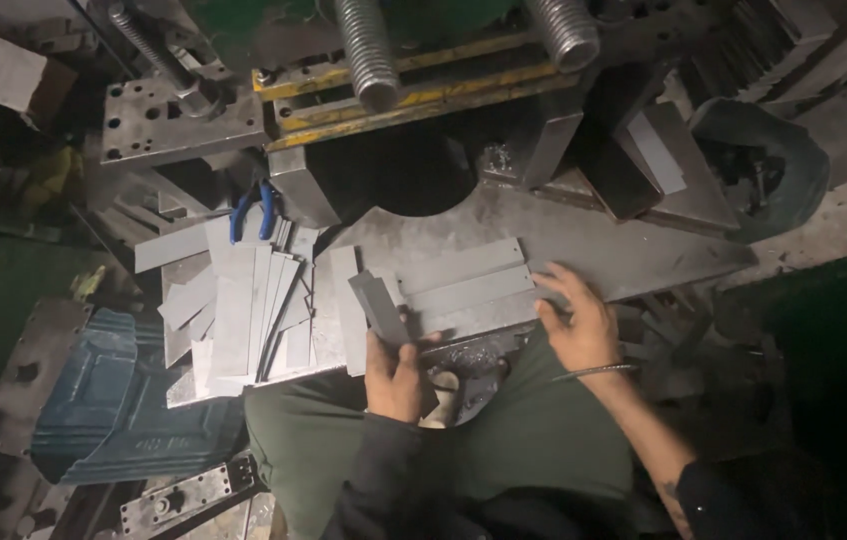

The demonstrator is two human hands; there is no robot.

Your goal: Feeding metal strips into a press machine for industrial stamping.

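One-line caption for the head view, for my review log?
Left hand grips a grey metal strip while right hand rests on flat strips on a press table.

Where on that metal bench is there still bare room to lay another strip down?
The bare steel plate right of the flat strips, past the right hand, is open toward its far end. A narrow bare band lies between those strips and the round cutout. Left of the left hand, the fanned heap of strips beside the blue-handled pliers is crowded.
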